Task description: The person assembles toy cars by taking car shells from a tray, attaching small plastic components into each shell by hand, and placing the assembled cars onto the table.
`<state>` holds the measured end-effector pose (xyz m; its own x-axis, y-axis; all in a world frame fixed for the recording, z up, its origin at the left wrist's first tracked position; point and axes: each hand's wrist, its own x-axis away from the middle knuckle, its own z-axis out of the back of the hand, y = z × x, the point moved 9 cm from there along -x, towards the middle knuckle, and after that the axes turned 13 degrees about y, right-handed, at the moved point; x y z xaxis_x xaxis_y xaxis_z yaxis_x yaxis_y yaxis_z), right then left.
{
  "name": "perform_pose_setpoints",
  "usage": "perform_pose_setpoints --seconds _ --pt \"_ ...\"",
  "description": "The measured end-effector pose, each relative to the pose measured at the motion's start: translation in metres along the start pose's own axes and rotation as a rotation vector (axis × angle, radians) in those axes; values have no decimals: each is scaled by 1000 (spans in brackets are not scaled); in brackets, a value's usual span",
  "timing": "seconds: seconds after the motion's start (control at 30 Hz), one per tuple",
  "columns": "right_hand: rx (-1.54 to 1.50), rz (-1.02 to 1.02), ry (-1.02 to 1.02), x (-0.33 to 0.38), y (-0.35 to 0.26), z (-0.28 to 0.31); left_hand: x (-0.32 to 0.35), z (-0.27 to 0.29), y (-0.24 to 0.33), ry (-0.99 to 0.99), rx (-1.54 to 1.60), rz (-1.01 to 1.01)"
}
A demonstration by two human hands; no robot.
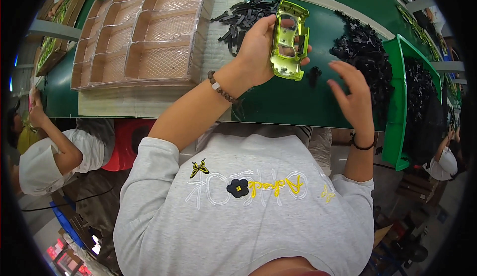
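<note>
My left hand point(257, 50) is closed round a shiny yellow-green toy car body shell point(286, 36), held upright over the green tabletop with its hollow inside facing up. Fingers show through its window openings, and a small black part point(301, 44) sits at its right side. To the right, my right hand point(353, 95) hovers with thumb and fingers apart and nothing visible between them. A small black plastic piece point(314, 75) lies between the two hands. Beyond my right hand is a heap of black plastic parts point(362, 47).
A clear compartment tray point(161, 60) stands at the left on a pale sheet. Slim black pieces point(248, 15) are piled behind my left hand. A green bin point(397, 102) of black parts stands at the right. Another person point(54, 149) sits at the far left.
</note>
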<state>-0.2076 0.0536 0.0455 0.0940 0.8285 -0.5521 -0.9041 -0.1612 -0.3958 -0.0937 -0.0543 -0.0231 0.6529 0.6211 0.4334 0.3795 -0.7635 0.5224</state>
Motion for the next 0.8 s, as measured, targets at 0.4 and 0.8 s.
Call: perform_pose_setpoints --seconds 0.4,0.8 --pt "-174 3 -228 6 -1 -33 7 -6 5 -313 315 165" --pt "-122 88 49 -12 -4 -16 24 -17 21 -378 272 51"
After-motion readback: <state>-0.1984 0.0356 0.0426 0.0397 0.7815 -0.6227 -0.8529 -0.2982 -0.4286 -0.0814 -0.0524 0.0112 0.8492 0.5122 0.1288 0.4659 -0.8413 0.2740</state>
